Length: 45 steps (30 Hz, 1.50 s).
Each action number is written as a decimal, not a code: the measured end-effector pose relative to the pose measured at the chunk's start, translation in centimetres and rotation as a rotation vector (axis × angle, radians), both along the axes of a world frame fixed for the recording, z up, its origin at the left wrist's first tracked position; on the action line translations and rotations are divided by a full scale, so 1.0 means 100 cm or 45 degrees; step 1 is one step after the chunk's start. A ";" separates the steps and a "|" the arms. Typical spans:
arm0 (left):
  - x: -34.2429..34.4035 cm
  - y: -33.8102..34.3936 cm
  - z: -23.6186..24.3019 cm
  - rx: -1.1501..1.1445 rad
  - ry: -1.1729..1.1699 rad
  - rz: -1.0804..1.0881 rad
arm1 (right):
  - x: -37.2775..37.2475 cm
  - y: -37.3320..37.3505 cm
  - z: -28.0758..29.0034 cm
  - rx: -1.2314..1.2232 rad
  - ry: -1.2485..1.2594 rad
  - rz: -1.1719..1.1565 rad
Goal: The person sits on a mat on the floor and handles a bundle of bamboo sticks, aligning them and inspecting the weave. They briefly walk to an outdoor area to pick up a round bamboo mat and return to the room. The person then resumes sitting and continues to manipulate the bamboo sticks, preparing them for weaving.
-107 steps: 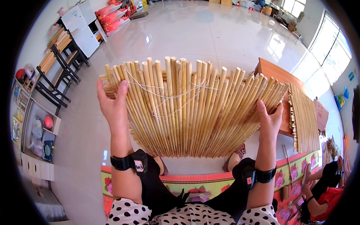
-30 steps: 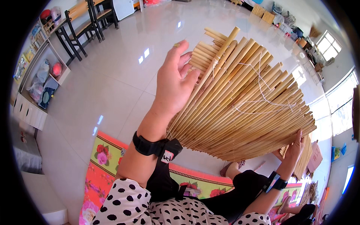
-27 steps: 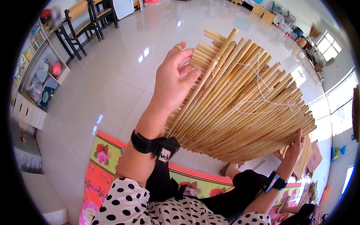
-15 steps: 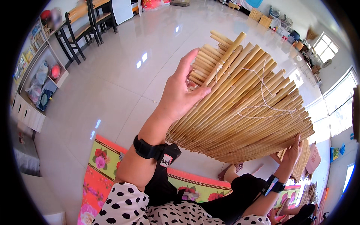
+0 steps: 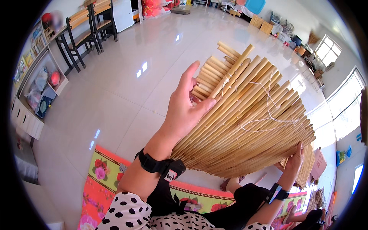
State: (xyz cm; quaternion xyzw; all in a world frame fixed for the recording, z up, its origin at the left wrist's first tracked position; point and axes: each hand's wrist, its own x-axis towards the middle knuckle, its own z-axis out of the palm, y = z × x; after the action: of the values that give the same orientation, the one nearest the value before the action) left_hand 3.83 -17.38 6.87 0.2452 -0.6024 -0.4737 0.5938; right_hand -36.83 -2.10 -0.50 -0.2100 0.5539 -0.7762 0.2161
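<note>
I am gripping the stitched reed mat (image 5: 245, 126) raised before me, left hand (image 5: 184, 111) clenched on its far-left edge, right hand (image 5: 294, 163) grasping its near-right corner, where the loose twine (image 5: 268, 109) risks snagging and the reeds slipping apart.

Floral mat (image 5: 100, 180) is lying on glossy white tile floor (image 5: 115, 76). Wooden desk w/ black chairs (image 5: 82, 36) is standing top left, beside shelving unit (image 5: 36, 88) holding bags. Windows (image 5: 345, 111) are glowing at right; blue bin (image 5: 255, 5) is sitting far back.
</note>
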 end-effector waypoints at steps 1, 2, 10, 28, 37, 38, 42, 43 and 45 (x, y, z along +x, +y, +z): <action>-0.002 -0.001 -0.001 -0.003 0.038 -0.031 | 0.001 0.000 0.000 -0.001 0.003 -0.001; -0.004 -0.002 -0.002 -0.007 0.077 -0.063 | 0.002 -0.001 0.000 -0.001 0.007 -0.002; -0.014 0.012 0.010 0.147 0.205 0.221 | 0.022 -0.006 0.015 0.063 0.044 0.010; -0.014 0.017 0.012 0.205 0.246 0.329 | 0.006 -0.007 0.003 -0.079 0.014 0.055; -0.016 0.017 0.015 0.210 0.339 0.321 | 0.004 -0.007 0.003 -0.049 0.059 0.083; -0.016 0.017 0.014 0.193 0.345 0.325 | 0.003 -0.007 0.003 -0.056 0.059 0.102; -0.016 0.015 0.012 0.241 0.345 0.275 | 0.004 -0.007 0.003 -0.061 0.023 0.107; -0.017 0.015 0.012 0.201 0.336 0.280 | 0.002 -0.007 0.002 -0.057 0.026 0.096; -0.017 0.015 0.011 0.120 0.319 0.291 | -0.002 -0.006 -0.001 -0.049 0.034 0.076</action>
State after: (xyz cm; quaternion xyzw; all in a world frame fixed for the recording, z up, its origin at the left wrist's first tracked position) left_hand 2.15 -15.88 7.99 0.2785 -0.4690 -0.4578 0.7021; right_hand -37.03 -2.70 -0.61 -0.2409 0.5351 -0.7771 0.2276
